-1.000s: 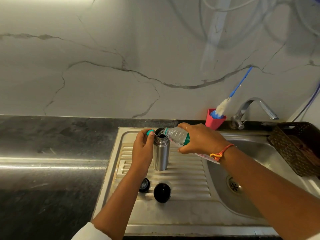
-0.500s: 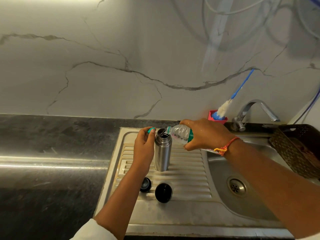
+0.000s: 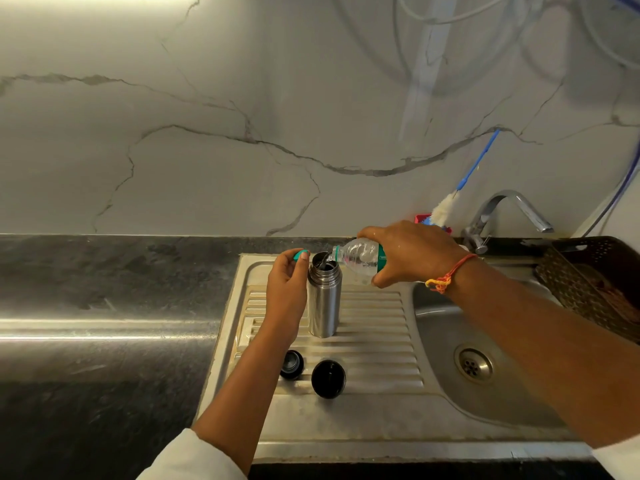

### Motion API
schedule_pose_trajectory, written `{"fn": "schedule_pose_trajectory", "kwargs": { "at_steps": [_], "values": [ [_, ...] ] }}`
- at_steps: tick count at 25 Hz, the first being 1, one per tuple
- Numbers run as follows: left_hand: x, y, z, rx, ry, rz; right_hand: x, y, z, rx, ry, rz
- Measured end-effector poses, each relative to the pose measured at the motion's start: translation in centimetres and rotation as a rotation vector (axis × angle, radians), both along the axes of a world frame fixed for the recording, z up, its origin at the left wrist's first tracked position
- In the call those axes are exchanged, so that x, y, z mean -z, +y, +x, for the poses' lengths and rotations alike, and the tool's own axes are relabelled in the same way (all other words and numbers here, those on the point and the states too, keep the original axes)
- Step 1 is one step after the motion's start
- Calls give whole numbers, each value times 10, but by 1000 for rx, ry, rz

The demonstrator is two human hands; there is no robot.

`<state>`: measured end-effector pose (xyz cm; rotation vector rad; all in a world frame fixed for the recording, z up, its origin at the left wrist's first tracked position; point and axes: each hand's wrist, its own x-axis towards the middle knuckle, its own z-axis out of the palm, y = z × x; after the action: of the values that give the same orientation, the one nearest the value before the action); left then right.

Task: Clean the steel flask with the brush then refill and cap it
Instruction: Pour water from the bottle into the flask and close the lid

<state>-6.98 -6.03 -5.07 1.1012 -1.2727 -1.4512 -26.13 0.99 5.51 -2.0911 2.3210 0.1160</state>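
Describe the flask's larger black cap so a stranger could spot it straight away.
Start at the ribbed steel drainboard left of the sink basin. Near its front edge, before the upright steel flask, lie two black caps. The larger cap is the right-hand one, wider than the small cap beside it.

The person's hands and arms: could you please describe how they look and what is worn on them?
The left hand and right hand are bare, without gloves. An orange and yellow thread bracelet circles the right wrist. A white left sleeve and a white right sleeve show at the frame's bottom edge; the forearms are uncovered.
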Motion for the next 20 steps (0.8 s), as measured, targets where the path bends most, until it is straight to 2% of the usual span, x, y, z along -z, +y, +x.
{"fn": "schedule_pose_trajectory", "kwargs": {
  "at_steps": [20],
  "values": [
    [-3, 0, 0, 8, -17, -3, -20, 0, 3, 2, 117, 48]
  ]
}}
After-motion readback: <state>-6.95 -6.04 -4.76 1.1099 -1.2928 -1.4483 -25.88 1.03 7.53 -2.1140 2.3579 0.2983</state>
